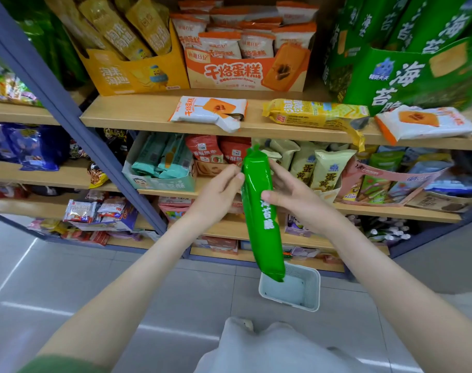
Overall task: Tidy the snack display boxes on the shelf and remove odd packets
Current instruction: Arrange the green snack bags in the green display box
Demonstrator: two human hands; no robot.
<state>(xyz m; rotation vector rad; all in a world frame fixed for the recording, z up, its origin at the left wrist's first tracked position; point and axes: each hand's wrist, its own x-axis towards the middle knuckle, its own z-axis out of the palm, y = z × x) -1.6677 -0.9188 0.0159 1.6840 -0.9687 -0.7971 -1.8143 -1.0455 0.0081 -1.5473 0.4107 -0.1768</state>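
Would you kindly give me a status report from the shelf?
Left hand, right hand hold green packet. Three packets loose on shelf. Basket below.

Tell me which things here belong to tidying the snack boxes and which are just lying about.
Job: green packet in left hand and right hand; loose cake packet, yellow packet; orange box, yellow box, green box; white basket.
Lying about: blue bags, teal box.

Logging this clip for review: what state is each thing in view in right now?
green packet: held upright, slightly tilted, in front of the shelves
right hand: grips the green packet
left hand: touches the packet's edge, grip unclear
left white-orange packet: lying loose on the shelf
yellow packet: lying loose on the shelf
right white-orange packet: lying loose on the shelf
orange display box: upright, stocked
white basket: on the floor, nothing seen inside
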